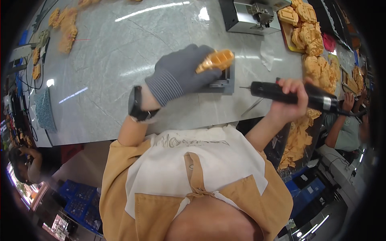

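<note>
No packages, labels, signs or screens clearly visible.

A grey knit glove [183,72], black wristwatch [136,105], tan short sleeves and white apron [189,160].

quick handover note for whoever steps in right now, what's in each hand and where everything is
Left hand, in a grey glove: holds an orange moulded plastic part over a small grey metal fixture on the grey table.
Right hand, bare: grips a black corded power screwdriver, bit pointing left toward the fixture, not touching the part.
Stock: a heap of orange parts along the table's right edge, more orange parts at far left.
Done: one part picked up and brought to the fixture.
Left: whether it is seated cannot be told; the bit has not met it.
</note>
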Motion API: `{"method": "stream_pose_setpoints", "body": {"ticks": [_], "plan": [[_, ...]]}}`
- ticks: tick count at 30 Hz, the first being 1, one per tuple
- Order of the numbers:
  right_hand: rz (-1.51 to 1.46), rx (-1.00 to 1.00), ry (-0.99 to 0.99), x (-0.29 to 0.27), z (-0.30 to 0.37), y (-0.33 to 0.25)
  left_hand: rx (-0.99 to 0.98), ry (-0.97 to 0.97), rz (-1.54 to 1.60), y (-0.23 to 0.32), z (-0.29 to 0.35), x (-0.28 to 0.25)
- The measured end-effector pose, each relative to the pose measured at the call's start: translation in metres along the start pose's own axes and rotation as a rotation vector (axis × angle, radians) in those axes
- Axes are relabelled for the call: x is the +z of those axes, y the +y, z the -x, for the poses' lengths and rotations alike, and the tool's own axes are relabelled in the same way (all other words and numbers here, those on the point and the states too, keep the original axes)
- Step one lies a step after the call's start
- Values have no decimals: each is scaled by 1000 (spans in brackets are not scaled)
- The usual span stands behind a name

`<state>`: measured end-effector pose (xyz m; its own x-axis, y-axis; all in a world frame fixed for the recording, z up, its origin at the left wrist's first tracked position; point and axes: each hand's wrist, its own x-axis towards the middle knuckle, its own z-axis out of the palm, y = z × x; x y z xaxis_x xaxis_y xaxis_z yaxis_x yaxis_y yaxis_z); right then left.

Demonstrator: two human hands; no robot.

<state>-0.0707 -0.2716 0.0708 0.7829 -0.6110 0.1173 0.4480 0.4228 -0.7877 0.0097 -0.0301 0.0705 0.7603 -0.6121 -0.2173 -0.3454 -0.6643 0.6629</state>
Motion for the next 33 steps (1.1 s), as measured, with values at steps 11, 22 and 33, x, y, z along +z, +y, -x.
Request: {"method": "stream_pose_setpoints", "body": {"ticks": [11,22,33], "plan": [[53,1,34,14,16,35,-274,-7,-250,10,-3,11],[51,-5,54,10,16,30,273,112,-265,9,-1,2],[83,-75,22,9,8,20,49,362,-453,27,27,22]]}}
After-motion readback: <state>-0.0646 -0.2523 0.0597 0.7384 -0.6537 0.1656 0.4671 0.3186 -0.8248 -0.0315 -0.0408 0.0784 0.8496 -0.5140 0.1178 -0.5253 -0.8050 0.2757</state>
